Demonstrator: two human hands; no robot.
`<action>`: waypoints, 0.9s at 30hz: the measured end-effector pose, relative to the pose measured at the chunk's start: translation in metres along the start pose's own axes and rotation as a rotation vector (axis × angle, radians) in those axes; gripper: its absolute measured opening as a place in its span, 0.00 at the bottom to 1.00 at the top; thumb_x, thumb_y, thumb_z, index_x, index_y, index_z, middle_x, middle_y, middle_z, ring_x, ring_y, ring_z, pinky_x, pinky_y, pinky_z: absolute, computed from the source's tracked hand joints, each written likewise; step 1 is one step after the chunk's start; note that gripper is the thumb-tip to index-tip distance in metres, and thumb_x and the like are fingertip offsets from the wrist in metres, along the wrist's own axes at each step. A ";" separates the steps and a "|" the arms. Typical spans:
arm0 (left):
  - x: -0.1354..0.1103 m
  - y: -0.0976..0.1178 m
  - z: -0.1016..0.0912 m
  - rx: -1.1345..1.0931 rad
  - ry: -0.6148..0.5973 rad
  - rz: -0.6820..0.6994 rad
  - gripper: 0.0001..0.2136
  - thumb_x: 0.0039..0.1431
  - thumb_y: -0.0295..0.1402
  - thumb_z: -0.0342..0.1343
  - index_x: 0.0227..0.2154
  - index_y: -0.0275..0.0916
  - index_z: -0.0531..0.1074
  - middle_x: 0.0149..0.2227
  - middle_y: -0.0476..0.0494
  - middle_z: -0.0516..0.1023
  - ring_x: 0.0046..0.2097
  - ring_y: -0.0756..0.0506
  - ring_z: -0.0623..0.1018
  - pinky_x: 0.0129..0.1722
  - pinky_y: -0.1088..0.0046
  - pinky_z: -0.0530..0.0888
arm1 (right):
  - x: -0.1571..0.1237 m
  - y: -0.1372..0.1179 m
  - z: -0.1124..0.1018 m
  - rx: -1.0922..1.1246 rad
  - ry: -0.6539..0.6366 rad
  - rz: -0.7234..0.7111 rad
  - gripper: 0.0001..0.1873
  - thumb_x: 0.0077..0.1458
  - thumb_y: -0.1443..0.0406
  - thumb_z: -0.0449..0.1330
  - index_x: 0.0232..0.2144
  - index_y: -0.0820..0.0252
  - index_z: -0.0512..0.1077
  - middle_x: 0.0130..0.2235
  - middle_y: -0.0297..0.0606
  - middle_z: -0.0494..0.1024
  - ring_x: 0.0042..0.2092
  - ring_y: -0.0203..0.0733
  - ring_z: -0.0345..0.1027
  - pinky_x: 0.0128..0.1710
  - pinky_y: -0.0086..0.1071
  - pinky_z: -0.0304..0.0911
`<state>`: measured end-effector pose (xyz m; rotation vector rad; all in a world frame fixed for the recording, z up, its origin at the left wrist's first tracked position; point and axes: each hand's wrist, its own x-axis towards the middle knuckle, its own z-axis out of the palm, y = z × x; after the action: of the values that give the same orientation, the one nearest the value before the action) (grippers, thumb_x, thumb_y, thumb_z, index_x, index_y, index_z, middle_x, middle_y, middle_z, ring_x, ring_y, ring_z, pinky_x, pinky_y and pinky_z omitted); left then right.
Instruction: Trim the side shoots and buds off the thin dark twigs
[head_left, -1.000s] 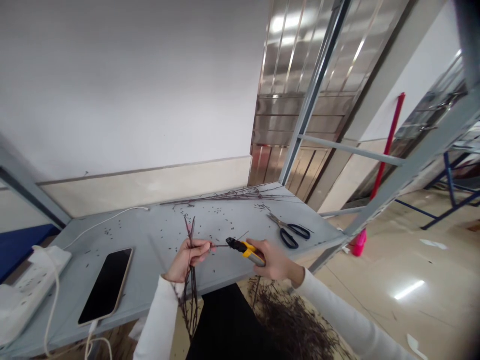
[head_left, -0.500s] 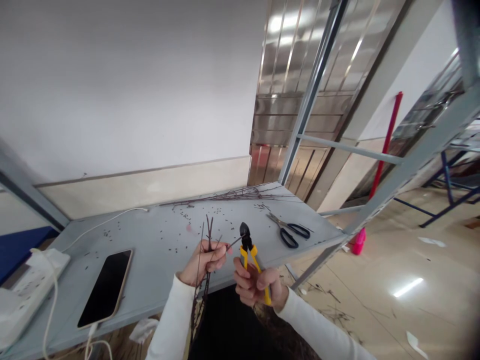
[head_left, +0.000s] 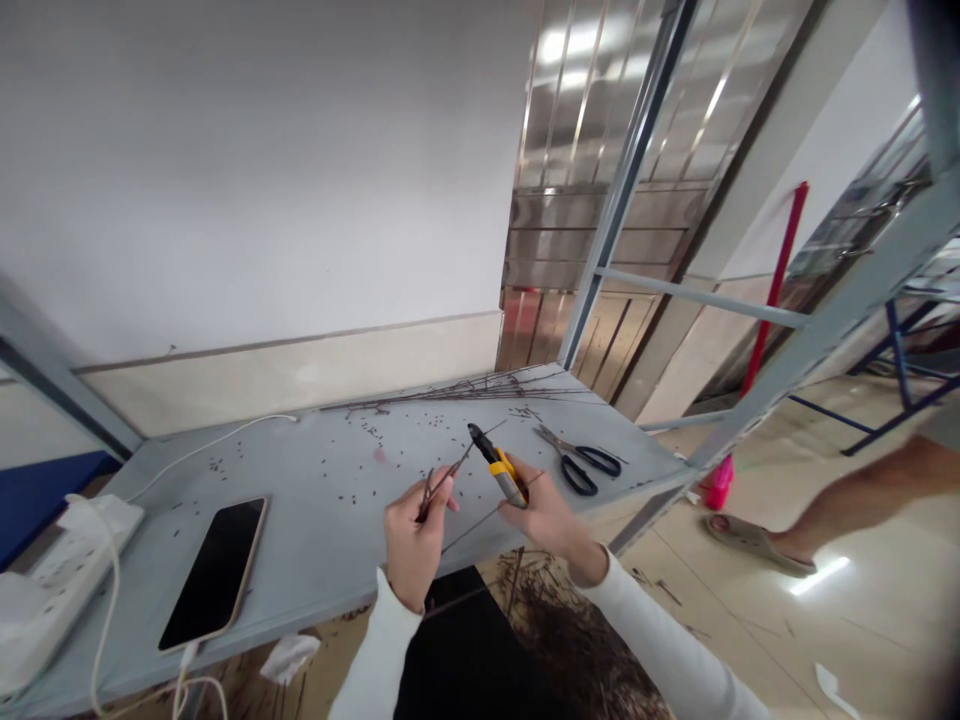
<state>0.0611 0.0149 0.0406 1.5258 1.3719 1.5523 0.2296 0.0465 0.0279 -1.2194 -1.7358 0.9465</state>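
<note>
While the left hand point(head_left: 415, 552) pinches a thin forked twig point(head_left: 444, 477) between thumb and fingers, yellow-handled cutters point(head_left: 507, 477) are wrapped in the right hand point(head_left: 545, 512), handles pressed together, having been tipped down from upright toward the twig. Black-handled scissors point(head_left: 577, 470) are left at 3 o'clock on the grey table point(head_left: 285, 590).
</note>
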 end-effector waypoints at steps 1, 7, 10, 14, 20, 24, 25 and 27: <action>0.001 -0.002 0.000 -0.021 -0.010 0.000 0.14 0.56 0.36 0.54 0.18 0.38 0.74 0.22 0.45 0.77 0.37 0.42 0.79 0.35 0.72 0.71 | -0.002 0.000 0.004 0.179 -0.090 0.053 0.10 0.35 0.69 0.52 0.25 0.56 0.56 0.20 0.24 0.51 0.21 0.30 0.46 0.21 0.27 0.42; 0.007 -0.013 -0.005 -0.161 0.033 -0.098 0.12 0.52 0.39 0.57 0.22 0.37 0.78 0.20 0.46 0.75 0.31 0.43 0.77 0.32 0.70 0.72 | -0.013 -0.003 0.020 1.168 -0.682 0.330 0.14 0.30 0.70 0.50 0.25 0.56 0.53 0.21 0.23 0.50 0.18 0.27 0.37 0.16 0.23 0.37; 0.010 -0.017 -0.011 -0.241 0.057 -0.160 0.11 0.48 0.39 0.60 0.27 0.36 0.80 0.19 0.48 0.74 0.24 0.47 0.73 0.23 0.73 0.68 | -0.009 0.002 0.015 1.347 -0.992 0.391 0.14 0.30 0.70 0.50 0.25 0.56 0.53 0.21 0.23 0.50 0.18 0.27 0.34 0.15 0.22 0.35; 0.015 -0.023 -0.016 -0.347 -0.035 -0.241 0.12 0.46 0.40 0.62 0.24 0.34 0.79 0.16 0.51 0.70 0.17 0.54 0.60 0.17 0.76 0.57 | -0.002 0.017 0.012 1.472 -1.345 0.361 0.14 0.28 0.68 0.50 0.24 0.56 0.52 0.19 0.24 0.48 0.17 0.28 0.34 0.12 0.22 0.35; 0.018 -0.026 -0.010 -0.408 -0.145 -0.341 0.13 0.46 0.40 0.62 0.24 0.32 0.79 0.15 0.51 0.67 0.17 0.56 0.54 0.17 0.76 0.49 | -0.005 0.023 0.016 1.365 -1.178 0.295 0.13 0.29 0.68 0.51 0.24 0.56 0.54 0.20 0.24 0.48 0.17 0.28 0.35 0.13 0.22 0.37; 0.016 -0.022 -0.008 -0.390 -0.133 -0.367 0.14 0.45 0.41 0.62 0.24 0.32 0.78 0.16 0.52 0.66 0.17 0.57 0.52 0.17 0.76 0.46 | -0.005 0.013 0.016 0.846 -0.614 0.152 0.13 0.32 0.70 0.52 0.26 0.56 0.57 0.23 0.25 0.52 0.21 0.28 0.40 0.18 0.24 0.40; 0.015 -0.020 -0.008 -0.384 -0.130 -0.372 0.14 0.44 0.42 0.62 0.24 0.32 0.78 0.16 0.52 0.66 0.16 0.57 0.52 0.17 0.76 0.46 | -0.004 0.011 0.016 0.700 -0.497 0.088 0.12 0.33 0.70 0.52 0.26 0.57 0.58 0.23 0.25 0.52 0.22 0.29 0.43 0.20 0.25 0.42; 0.014 -0.017 -0.008 -0.374 -0.126 -0.374 0.14 0.44 0.42 0.62 0.24 0.33 0.78 0.15 0.52 0.66 0.16 0.57 0.52 0.17 0.76 0.46 | -0.002 0.010 0.016 0.402 -0.287 -0.022 0.11 0.34 0.70 0.52 0.26 0.57 0.58 0.24 0.26 0.52 0.24 0.30 0.45 0.23 0.26 0.44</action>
<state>0.0468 0.0308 0.0311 1.0525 1.1387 1.3586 0.2186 0.0447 0.0122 -0.8331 -1.6584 1.4314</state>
